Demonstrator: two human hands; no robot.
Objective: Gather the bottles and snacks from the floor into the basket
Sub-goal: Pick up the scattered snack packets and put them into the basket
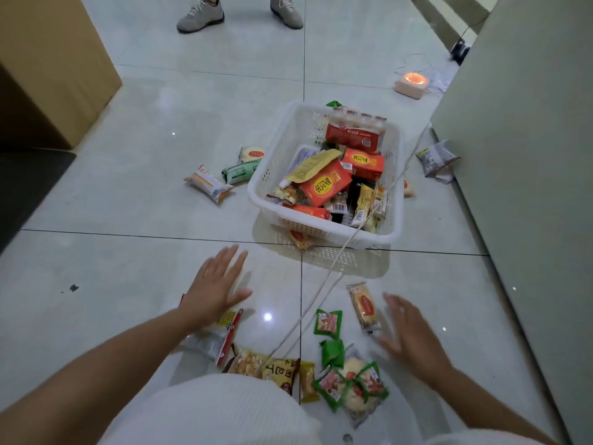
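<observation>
Both grips are wide and hold nothing. My left grip (214,292) is stretched flat with the fingers straight, and my right grip (414,337) is spread the same way, both over the tiled floor (144,194).

Around and between them lies a scatter of snacks. A red-edged packet (230,335) sits partly under my left wrist, and a long bun packet (364,308) lies just beside my right fingertips. A green packet (328,322) has a second one just nearer to me. Closest of all is a heap — a yellow-brown bag (280,369) and a wrapped round bun (354,374) with more green packets lying on it.

Ahead of my grips stands the white basket (272,162), already loaded. A pack of small bottles (351,131) leans at its far end, and red boxes (324,184) and thin snack sticks fill the rest. One small packet (300,240) touches the basket's near wall. To its left an orange-and-white packet (208,184) lies near two others. To its right a grey packet (436,159) lies by the grey panel (513,155).

A white cord (321,284) runs from the basket across the floor toward me. Beyond the basket, another person's grey shoes (200,16) stand on the tiles.
</observation>
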